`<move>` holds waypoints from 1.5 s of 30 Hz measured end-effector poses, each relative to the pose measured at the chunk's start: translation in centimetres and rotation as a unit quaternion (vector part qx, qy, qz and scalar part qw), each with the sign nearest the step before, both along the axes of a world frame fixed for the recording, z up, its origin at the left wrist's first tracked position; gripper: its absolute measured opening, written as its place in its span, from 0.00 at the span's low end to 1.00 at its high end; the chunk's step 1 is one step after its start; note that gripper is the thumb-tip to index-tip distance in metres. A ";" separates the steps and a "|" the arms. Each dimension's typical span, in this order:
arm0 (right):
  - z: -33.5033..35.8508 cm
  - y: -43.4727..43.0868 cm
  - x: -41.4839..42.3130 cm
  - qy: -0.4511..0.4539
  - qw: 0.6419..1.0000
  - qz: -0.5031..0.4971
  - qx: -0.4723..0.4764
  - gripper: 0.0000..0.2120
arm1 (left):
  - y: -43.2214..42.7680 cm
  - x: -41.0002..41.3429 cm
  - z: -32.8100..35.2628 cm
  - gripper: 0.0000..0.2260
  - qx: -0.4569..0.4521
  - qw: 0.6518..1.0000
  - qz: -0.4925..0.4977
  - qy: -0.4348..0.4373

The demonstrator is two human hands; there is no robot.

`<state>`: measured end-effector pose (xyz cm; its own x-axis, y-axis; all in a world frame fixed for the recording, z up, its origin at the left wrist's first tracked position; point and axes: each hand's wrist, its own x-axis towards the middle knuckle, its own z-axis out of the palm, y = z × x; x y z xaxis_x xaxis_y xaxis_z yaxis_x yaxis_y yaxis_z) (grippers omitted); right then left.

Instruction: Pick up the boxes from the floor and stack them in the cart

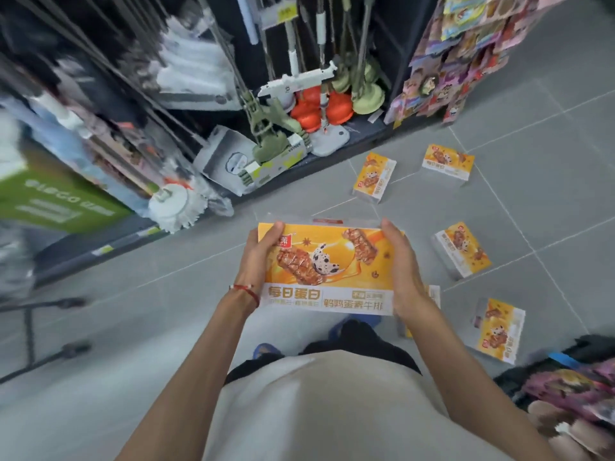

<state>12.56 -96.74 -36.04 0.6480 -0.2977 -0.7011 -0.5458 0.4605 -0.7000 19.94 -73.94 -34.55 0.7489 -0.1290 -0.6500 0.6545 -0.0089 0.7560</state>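
Observation:
I hold an orange and white snack box (327,266) flat in front of my body, above the grey tile floor. My left hand (261,257) grips its left edge, thumb on top. My right hand (402,264) grips its right edge. Several more of the same boxes lie on the floor to the right: one (374,177) near the shelf base, one (447,162) farther right, one (462,249) beside my right hand, and one (497,329) nearer me. Another box (432,296) is mostly hidden behind my right wrist. A dark cart frame (30,331) shows at the left edge, blurred.
A shelf of mops and plungers (319,108) runs along the back. A rack of colourful packets (459,54) stands at the back right. More packets (572,394) sit at the lower right. My feet in blue sandals (266,349) are below the box.

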 end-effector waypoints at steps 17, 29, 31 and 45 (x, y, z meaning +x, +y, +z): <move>1.9 35.8 2.5 0.001 0.960 0.281 0.011 0.34 | 34.4 -12.6 2.1 0.25 -0.010 0.944 0.327 -0.048; 1.9 54.8 9.1 -0.005 0.860 0.511 0.008 0.28 | 46.9 -14.8 2.4 0.24 0.042 0.836 0.546 -0.045; 2.2 57.9 10.2 -0.004 0.839 0.544 0.012 0.26 | 48.7 -14.9 2.5 0.32 0.046 0.819 0.571 -0.043; 2.3 78.1 10.7 -0.013 0.776 0.631 0.021 0.34 | 63.6 -16.7 2.5 0.27 0.068 0.734 0.675 -0.043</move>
<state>23.28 -18.63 -33.77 0.4196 0.6080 -0.6741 -0.5666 -0.4048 -0.7177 3.28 -10.36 -32.01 0.1749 0.8289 -0.5313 0.0863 0.5247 0.8469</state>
